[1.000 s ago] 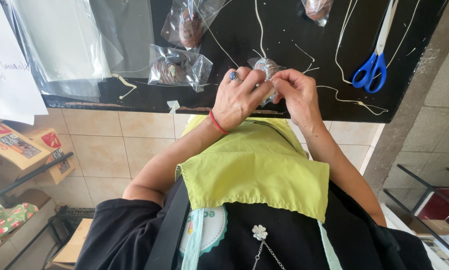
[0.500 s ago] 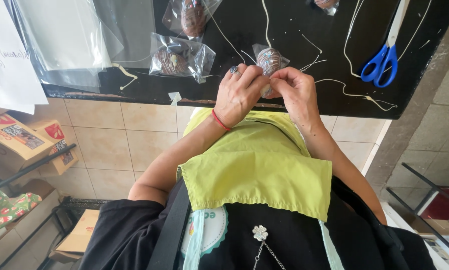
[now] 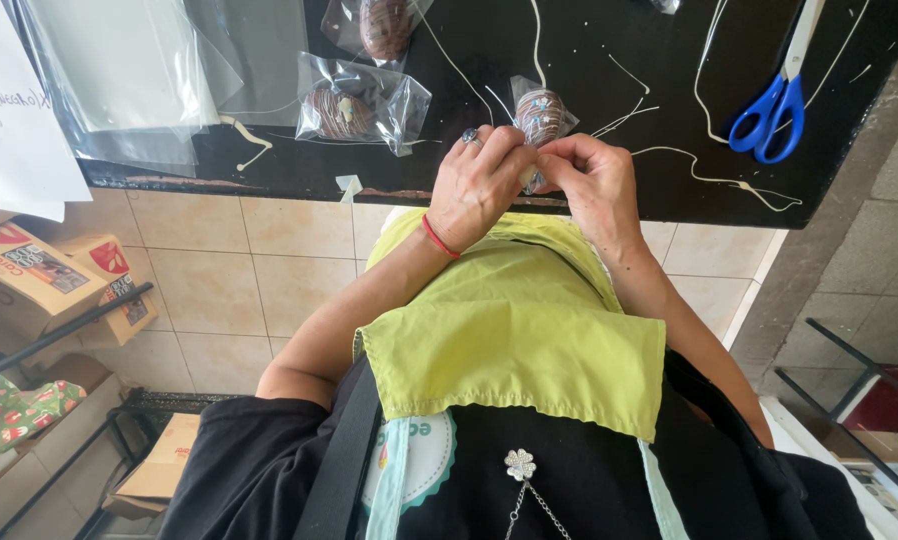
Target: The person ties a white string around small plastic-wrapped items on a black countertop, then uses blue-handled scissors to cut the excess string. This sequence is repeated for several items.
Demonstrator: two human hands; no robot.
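The left hand (image 3: pixel 484 185) and right hand (image 3: pixel 591 185) sit a bit lower than a moment ago, both pinching the little clear bag (image 3: pixel 541 120) with a chocolate egg inside. The bag is at the near edge of the black table (image 3: pixel 609 30). Another bag (image 3: pixel 354 105) and blue scissors (image 3: pixel 774 95) lie well apart, leaving room.

Blue scissors (image 3: pixel 769 105), black counter (image 3: pixel 609 190)
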